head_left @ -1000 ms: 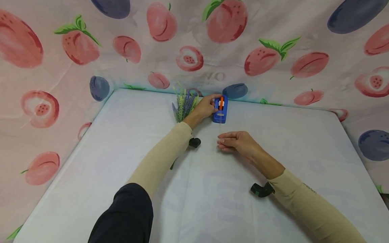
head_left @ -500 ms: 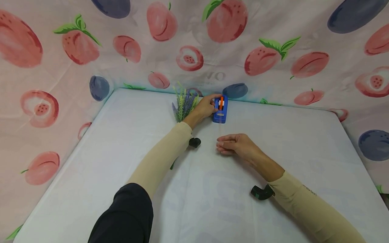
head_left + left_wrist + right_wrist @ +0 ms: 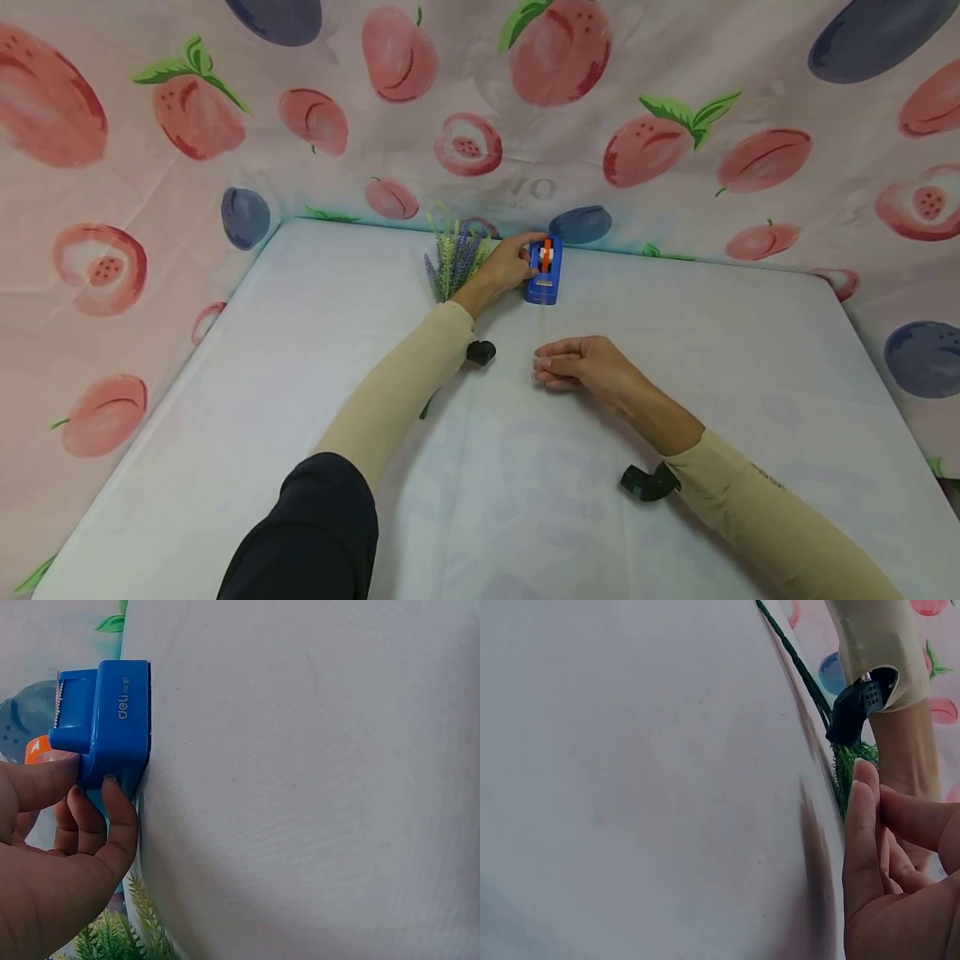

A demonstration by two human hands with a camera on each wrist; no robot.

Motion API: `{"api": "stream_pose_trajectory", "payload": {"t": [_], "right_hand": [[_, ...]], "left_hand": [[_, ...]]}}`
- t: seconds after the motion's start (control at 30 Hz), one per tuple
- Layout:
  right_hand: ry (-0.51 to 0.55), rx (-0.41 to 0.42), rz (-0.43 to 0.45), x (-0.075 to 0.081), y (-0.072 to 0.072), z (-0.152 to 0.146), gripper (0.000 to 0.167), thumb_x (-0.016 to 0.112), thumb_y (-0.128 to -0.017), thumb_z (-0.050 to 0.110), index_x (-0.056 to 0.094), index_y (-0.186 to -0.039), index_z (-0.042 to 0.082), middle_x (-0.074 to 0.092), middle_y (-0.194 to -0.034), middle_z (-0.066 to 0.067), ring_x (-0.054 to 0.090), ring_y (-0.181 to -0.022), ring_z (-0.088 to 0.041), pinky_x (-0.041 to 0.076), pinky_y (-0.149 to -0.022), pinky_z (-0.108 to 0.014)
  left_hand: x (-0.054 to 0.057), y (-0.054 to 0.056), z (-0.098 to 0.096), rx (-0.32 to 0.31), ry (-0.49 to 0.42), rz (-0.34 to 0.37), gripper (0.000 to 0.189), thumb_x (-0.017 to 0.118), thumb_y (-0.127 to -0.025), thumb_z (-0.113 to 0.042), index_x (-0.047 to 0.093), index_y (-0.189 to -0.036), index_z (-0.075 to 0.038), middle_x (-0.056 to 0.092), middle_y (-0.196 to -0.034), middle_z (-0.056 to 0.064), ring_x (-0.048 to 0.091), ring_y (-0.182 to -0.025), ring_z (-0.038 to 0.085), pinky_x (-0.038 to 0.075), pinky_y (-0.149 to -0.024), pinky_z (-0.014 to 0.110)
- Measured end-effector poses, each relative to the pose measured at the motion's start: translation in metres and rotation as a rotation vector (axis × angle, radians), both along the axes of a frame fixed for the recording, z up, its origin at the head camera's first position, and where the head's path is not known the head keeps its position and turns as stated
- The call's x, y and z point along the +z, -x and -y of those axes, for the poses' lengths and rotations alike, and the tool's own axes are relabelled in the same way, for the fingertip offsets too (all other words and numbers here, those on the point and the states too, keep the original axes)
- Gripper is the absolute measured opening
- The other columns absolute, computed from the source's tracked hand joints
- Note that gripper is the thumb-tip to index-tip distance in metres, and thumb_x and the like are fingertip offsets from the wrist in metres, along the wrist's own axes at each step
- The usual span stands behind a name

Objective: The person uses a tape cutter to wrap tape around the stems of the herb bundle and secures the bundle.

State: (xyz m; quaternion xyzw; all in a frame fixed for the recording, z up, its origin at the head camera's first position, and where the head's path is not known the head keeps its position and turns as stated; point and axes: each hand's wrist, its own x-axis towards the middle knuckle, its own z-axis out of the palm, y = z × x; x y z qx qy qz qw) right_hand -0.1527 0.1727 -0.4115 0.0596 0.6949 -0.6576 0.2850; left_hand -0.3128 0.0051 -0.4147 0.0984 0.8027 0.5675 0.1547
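My left hand (image 3: 504,268) grips the side of a blue tape dispenser (image 3: 552,290) near the back of the table. An orange wheel (image 3: 547,246) sits in the dispenser. In the left wrist view, fingers and thumb hold the dispenser's body (image 3: 124,727), with its toothed cutter edge showing. A faint strip of clear tape (image 3: 543,321) runs from the dispenser toward my right hand (image 3: 588,367). That hand pinches the strip's end between thumb and forefinger, just above the table. In the right wrist view the thumb meets the fingers (image 3: 861,825); the tape itself is hard to make out.
A bunch of artificial lavender (image 3: 450,258) lies left of the dispenser, partly under my left forearm; its green stem end (image 3: 426,408) shows below the sleeve. The white-covered table (image 3: 712,358) meets a fruit-patterned curtain (image 3: 465,75) at the back.
My right hand has drawn slightly toward the front of the table, and the tape strip between it and the dispenser is longer. The left hand and dispenser stay in place.
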Motion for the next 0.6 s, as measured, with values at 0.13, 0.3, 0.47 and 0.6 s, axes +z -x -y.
{"api": "stream_pose_trajectory", "payload": {"t": [0.13,0.3,0.47,0.6], "right_hand": [[0.004,0.016,-0.003,-0.0014,-0.0021,0.0008,0.037,0.063,-0.100,0.005,0.058,-0.132,-0.011,0.075,-0.111,-0.017,0.075,-0.092,-0.018,0.058,-0.083,-0.029],[0.004,0.033,0.005,-0.0029,-0.0046,0.0014,0.037,0.065,-0.099,0.005,0.059,-0.131,-0.011,0.075,-0.110,-0.018,0.075,-0.092,-0.019,0.059,-0.083,-0.030],[-0.004,0.050,0.014,-0.0028,-0.0066,0.0021,0.036,0.065,-0.098,0.005,0.060,-0.130,-0.010,0.076,-0.105,-0.016,0.076,-0.091,-0.020,0.059,-0.081,-0.030],[-0.015,0.060,0.011,-0.0027,-0.0069,0.0011,0.036,0.065,-0.098,0.005,0.060,-0.130,-0.010,0.076,-0.105,-0.016,0.076,-0.092,-0.020,0.059,-0.081,-0.029]], "left_hand": [[0.0000,0.0002,-0.0002,0.002,0.002,0.010,0.063,0.061,-0.096,0.008,0.053,-0.149,-0.026,0.044,-0.087,0.004,0.042,-0.071,0.017,0.039,-0.062,0.028],[0.0008,0.0004,-0.0005,0.007,0.015,0.016,0.063,0.062,-0.096,0.007,0.053,-0.149,-0.025,0.044,-0.089,0.004,0.045,-0.075,0.017,0.041,-0.064,0.028],[0.0014,0.0011,-0.0011,0.014,0.022,0.023,0.063,0.063,-0.095,0.008,0.053,-0.149,-0.025,0.046,-0.092,0.005,0.048,-0.081,0.018,0.044,-0.067,0.028],[0.0016,0.0017,-0.0013,0.022,0.028,0.027,0.063,0.062,-0.095,0.007,0.053,-0.148,-0.025,0.047,-0.093,0.005,0.050,-0.083,0.019,0.045,-0.068,0.028]]}}
